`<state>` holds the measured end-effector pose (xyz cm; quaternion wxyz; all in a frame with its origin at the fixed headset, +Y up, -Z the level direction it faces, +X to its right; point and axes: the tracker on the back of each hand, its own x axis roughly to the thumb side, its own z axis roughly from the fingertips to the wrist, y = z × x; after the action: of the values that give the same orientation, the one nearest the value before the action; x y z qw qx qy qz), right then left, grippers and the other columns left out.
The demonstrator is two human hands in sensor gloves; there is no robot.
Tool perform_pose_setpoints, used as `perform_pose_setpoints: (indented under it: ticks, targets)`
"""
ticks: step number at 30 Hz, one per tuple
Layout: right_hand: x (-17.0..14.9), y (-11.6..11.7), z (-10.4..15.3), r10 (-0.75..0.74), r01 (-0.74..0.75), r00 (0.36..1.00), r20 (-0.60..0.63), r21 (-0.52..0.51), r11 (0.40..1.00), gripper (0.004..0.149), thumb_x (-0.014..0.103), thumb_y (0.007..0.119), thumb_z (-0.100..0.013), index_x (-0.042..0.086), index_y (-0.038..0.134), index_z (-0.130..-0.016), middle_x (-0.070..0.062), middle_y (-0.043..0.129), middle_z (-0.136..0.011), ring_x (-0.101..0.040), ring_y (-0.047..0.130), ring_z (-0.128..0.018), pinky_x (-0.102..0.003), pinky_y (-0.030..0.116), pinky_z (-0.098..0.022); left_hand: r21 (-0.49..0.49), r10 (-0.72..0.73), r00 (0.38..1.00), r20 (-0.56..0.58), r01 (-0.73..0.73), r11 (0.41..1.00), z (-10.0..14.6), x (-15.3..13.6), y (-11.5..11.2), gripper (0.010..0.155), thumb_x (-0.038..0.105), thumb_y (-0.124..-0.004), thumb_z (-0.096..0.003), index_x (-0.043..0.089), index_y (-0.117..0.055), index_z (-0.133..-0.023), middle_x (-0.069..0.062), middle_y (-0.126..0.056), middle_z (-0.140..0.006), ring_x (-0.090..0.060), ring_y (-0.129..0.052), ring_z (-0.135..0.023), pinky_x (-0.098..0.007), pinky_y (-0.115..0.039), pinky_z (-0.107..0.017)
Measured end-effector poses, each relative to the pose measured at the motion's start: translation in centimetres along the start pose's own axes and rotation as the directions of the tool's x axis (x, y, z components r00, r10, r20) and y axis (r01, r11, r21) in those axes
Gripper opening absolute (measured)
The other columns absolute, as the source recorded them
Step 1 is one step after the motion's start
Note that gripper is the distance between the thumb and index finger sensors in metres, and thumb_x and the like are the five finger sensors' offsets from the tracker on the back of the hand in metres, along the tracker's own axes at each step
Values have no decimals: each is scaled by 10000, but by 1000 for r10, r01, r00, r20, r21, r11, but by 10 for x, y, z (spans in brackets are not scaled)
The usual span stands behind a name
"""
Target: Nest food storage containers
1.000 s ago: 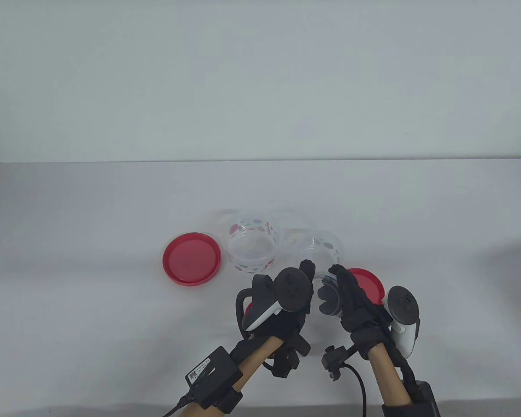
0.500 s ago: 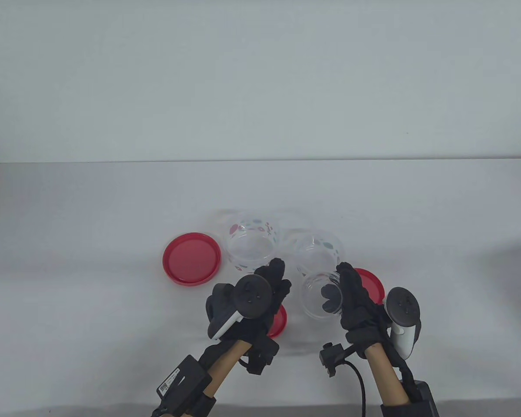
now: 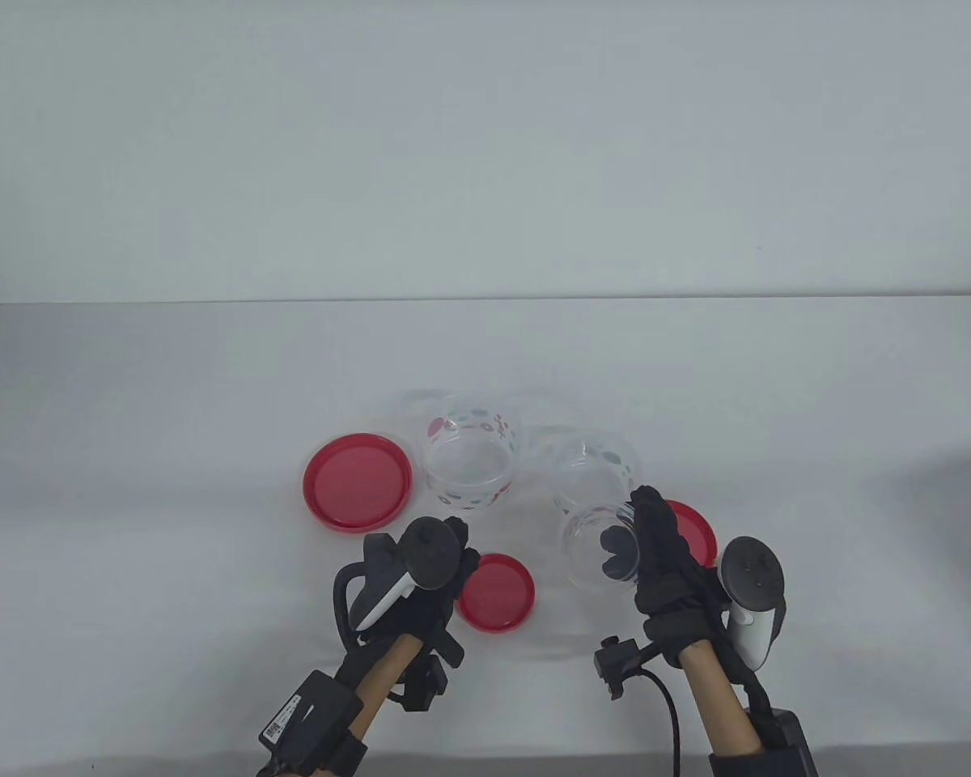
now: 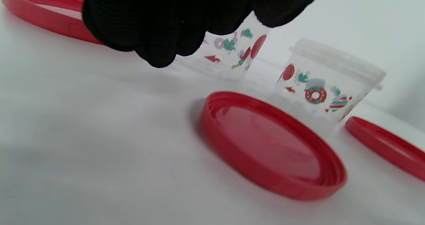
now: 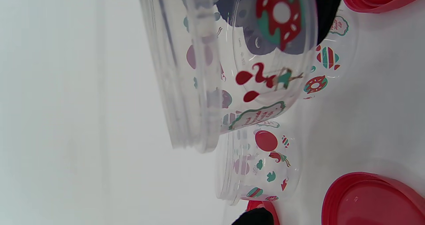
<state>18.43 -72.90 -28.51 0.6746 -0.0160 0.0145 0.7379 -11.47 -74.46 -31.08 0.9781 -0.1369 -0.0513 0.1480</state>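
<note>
My right hand (image 3: 643, 538) grips the small clear printed container (image 3: 595, 554), tilted on its side just above the table; my fingertips show through its wall. In the right wrist view this container (image 5: 206, 68) fills the top, mouth towards the left. The medium container (image 3: 591, 465) stands just behind it, and the large container (image 3: 469, 461) stands to the left. My left hand (image 3: 453, 558) holds nothing and sits beside the small red lid (image 3: 496, 592). In the left wrist view my fingers (image 4: 159, 25) hang above the table, short of that lid (image 4: 272, 145).
A large red lid (image 3: 358, 481) lies left of the large container. A medium red lid (image 3: 692, 530) lies behind my right hand. The white table (image 3: 210, 388) reaches a pale back wall.
My left hand has moved left and back towards me, uncovering the small red lid on the table. My right hand keeps hold of the small container in almost the same spot.
</note>
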Motion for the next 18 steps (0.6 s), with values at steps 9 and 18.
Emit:
perform_pose_setpoints:
  ticks: [9, 18]
  targets:
    - [0, 0, 0, 4, -4, 1000, -12, -1, 1000, 666, 449, 466, -667, -21, 311, -1113, -298, 416, -1085, -488, 650, -839, -561, 679, -519, -190, -66, 995, -74, 51, 981, -19, -1, -19, 637, 448, -591, -657, 239, -354, -1210, -136, -468, -1183, -343, -632, -926, -522, -602, -729]
    - [-1, 0, 0, 15, -15, 1000, -17, -4, 1000, 667, 449, 470, -666, -23, 319, -1112, -300, 419, -1083, -488, 652, -838, -561, 679, -519, -193, -208, 968, -144, 178, 965, -29, 7, -24, 513, 420, -599, -653, 273, -454, -1123, -76, -479, -1103, -268, -650, -875, -482, -629, -711]
